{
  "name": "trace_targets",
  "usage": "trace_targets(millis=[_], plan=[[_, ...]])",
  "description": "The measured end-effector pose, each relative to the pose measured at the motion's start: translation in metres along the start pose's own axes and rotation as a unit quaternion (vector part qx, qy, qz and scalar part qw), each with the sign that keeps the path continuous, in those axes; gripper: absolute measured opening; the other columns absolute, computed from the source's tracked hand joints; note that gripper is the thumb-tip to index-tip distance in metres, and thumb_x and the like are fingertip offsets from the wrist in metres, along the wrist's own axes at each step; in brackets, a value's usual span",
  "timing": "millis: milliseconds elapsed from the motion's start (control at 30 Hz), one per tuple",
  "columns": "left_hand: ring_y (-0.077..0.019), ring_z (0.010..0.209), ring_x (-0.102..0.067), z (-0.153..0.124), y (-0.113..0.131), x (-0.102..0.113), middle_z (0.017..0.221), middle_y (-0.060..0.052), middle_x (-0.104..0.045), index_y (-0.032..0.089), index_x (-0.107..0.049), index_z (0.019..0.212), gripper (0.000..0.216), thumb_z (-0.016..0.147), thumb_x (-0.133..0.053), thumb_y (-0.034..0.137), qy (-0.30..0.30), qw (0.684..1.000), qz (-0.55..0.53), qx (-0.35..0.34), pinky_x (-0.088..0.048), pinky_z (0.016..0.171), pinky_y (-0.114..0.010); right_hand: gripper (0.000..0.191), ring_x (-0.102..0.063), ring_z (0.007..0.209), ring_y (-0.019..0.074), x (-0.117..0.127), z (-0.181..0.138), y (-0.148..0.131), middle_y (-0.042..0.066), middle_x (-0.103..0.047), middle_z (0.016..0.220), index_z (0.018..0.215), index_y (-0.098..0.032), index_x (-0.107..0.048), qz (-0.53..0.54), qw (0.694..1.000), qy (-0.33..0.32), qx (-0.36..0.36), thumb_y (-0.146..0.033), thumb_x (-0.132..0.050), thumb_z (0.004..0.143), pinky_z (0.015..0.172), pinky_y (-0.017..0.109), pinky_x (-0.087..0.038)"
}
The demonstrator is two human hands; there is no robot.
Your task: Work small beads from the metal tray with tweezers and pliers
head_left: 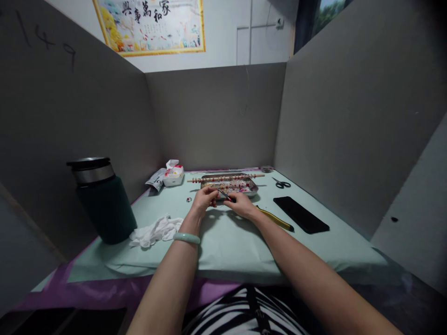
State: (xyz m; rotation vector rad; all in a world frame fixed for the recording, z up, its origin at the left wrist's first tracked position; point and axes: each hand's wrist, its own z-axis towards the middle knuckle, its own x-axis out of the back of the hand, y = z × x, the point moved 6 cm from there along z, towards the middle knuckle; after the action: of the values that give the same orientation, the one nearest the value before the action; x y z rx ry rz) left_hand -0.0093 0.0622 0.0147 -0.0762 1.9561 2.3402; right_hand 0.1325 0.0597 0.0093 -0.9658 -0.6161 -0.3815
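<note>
My left hand (204,199) and my right hand (243,204) meet just in front of a metal tray (254,190) filled with small coloured beads. Both hands are closed in a pinch. Between them a thin dark metal tool (223,194), like a needle or tweezers, points toward the tray; which hand grips it is hard to tell. A wooden stick (226,177) threaded with several beads lies across the tray's far rim. A pale green bangle (186,238) sits on my left wrist.
Yellow-handled pliers (277,220) lie by my right wrist. A black phone (301,214) and small scissors (281,184) are to the right. A dark green flask (101,200), white crumpled cloth (153,231) and a small box (173,174) stand left. Grey partition walls enclose the table.
</note>
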Motion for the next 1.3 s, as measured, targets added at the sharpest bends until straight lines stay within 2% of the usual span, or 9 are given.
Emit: trace_targets(millis=[233, 467, 733, 1000, 1300], plan=[[-0.0052, 0.036, -0.044, -0.0002, 0.0022, -0.0008, 0.051, 0.003, -0.054, 0.011, -0.059, 0.076, 0.020, 0.066, -0.070, 0.024, 0.009, 0.999, 0.016, -0.033, -0.036, 0.039, -0.020, 0.021, -0.043, 0.056, 0.0109, -0.0015, -0.0012, -0.0025, 0.000, -0.058, 0.063, 0.077, -0.015, -0.068, -0.036, 0.999, 0.024, 0.010, -0.031, -0.054, 0.075, 0.055, 0.023, -0.027], [-0.0052, 0.040, -0.046, 0.0032, -0.0028, 0.0013, 0.060, 0.000, -0.060, 0.011, -0.058, 0.082, 0.029, 0.063, -0.073, 0.027, 0.005, 0.999, -0.037, -0.014, -0.041, 0.042, -0.021, 0.024, -0.044, 0.058, 0.0115, -0.0036, -0.0005, -0.0020, 0.000, -0.057, 0.063, 0.079, -0.015, -0.068, -0.029, 0.999, 0.027, 0.019, -0.034, -0.053, 0.077, 0.054, 0.022, -0.027], [-0.0054, 0.040, -0.046, 0.0021, -0.0010, 0.0013, 0.061, 0.000, -0.061, 0.010, -0.061, 0.086, 0.031, 0.063, -0.073, 0.026, 0.018, 0.999, -0.031, -0.015, -0.042, 0.043, -0.022, 0.023, -0.047, 0.060, 0.0124, -0.0031, -0.0009, -0.0024, 0.001, -0.061, 0.068, 0.085, -0.017, -0.069, -0.031, 0.998, 0.048, 0.022, -0.032, -0.053, 0.077, 0.057, 0.023, -0.030], [-0.0058, 0.042, -0.047, 0.0010, -0.0004, 0.0022, 0.065, -0.001, -0.063, 0.011, -0.061, 0.092, 0.031, 0.066, -0.069, 0.024, 0.024, 0.998, -0.060, -0.009, -0.044, 0.044, -0.022, 0.025, -0.042, 0.058, 0.0108, -0.0070, 0.0017, -0.0017, -0.001, -0.054, 0.060, 0.076, -0.014, -0.067, 0.036, 0.999, 0.004, 0.020, -0.033, -0.051, 0.077, 0.055, 0.022, -0.027], [-0.0055, 0.043, -0.047, 0.0018, -0.0014, 0.0027, 0.066, -0.002, -0.063, 0.010, -0.062, 0.090, 0.031, 0.064, -0.071, 0.025, 0.020, 0.998, -0.064, -0.005, -0.044, 0.046, -0.022, 0.026, -0.038, 0.056, 0.0098, -0.0066, 0.0003, -0.0031, -0.003, -0.048, 0.057, 0.073, -0.014, -0.066, 0.062, 0.998, -0.006, 0.009, -0.036, -0.051, 0.075, 0.055, 0.022, -0.027]])
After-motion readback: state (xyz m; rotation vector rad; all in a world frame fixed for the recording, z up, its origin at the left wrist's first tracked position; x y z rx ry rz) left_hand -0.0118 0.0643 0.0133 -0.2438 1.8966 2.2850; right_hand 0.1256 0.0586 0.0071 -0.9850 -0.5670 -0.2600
